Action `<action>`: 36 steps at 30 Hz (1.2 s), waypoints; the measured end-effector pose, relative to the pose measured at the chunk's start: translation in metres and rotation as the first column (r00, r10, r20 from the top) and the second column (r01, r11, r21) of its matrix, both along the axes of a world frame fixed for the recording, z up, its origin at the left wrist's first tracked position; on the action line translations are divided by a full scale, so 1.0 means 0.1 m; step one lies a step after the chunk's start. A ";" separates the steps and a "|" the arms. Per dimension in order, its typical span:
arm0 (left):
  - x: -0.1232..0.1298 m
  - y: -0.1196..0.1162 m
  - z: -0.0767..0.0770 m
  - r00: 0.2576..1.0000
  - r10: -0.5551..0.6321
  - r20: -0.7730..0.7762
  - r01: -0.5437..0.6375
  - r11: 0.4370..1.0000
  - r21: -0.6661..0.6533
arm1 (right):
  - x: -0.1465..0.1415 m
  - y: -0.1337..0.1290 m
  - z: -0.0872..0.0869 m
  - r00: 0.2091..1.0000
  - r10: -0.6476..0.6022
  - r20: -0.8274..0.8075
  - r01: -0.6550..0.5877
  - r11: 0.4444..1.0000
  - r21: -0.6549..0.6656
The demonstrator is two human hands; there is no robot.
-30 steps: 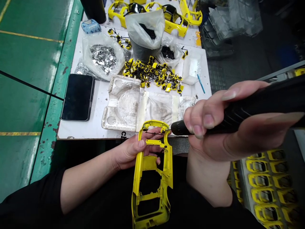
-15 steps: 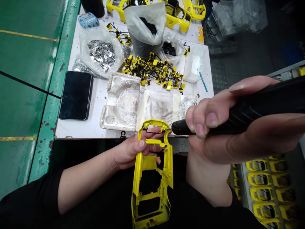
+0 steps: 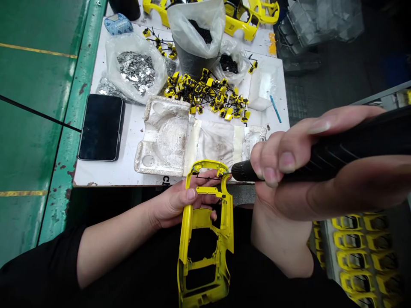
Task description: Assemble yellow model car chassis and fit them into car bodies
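Observation:
A yellow plastic car body shell (image 3: 227, 222) is held near its upper end by my left hand (image 3: 180, 201), the thumb on its left rail and the fingers behind it. My right hand (image 3: 289, 158) is wrapped round a black power screwdriver (image 3: 334, 149) lying nearly level. The driver's thin bit points left and meets the shell's upper right corner, beside a small bracket; the exact contact is too small to make out. A thin black rod (image 3: 207, 178) spans the shell's upper opening. Just beyond the shell is a white foam cradle (image 3: 167, 137) with a cloth-covered middle.
On the white table (image 3: 131, 128) are a phone (image 3: 101, 128), a bag of silvery pieces (image 3: 136, 70), bags of black parts (image 3: 205, 38), a heap of yellow-black parts (image 3: 208, 92) and a blue stick (image 3: 275, 108). Rows of yellow shells (image 3: 356, 261) lie at lower right.
The view has shifted very slightly. Both hands, the shell and the screwdriver keep nearly the same positions, with the bit still at the upper right corner.

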State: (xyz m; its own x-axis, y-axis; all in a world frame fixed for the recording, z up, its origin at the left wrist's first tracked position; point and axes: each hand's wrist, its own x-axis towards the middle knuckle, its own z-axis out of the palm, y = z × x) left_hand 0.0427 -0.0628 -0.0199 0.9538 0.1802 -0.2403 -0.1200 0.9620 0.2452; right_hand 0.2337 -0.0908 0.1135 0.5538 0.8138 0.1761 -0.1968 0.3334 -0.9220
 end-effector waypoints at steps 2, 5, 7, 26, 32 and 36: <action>0.00 0.00 0.00 1.000 -0.001 -0.003 0.001 1.000 0.002 | 0.00 -0.01 -0.01 1.000 -0.015 0.005 0.015 1.000 -0.013; 0.00 0.00 0.01 1.000 0.004 -0.006 -0.004 1.000 0.000 | 0.01 -0.02 -0.03 0.999 -0.037 0.009 0.037 0.999 -0.028; 0.00 0.00 0.01 1.000 0.003 -0.012 -0.003 1.000 -0.004 | 0.01 -0.03 -0.03 0.999 -0.041 0.018 0.042 0.999 -0.032; 0.01 0.00 0.04 1.000 0.010 -0.019 -0.010 1.000 0.026 | 0.06 -0.03 -0.05 0.997 0.049 0.051 -0.047 0.998 -0.042; -0.01 0.00 0.04 1.000 0.012 -0.027 -0.011 1.000 0.012 | 0.06 -0.04 -0.06 0.998 0.068 0.010 -0.068 0.998 0.012; -0.01 0.00 0.04 0.999 0.005 -0.047 -0.004 1.000 0.013 | 0.06 -0.05 -0.07 0.997 0.078 0.017 -0.078 0.997 0.006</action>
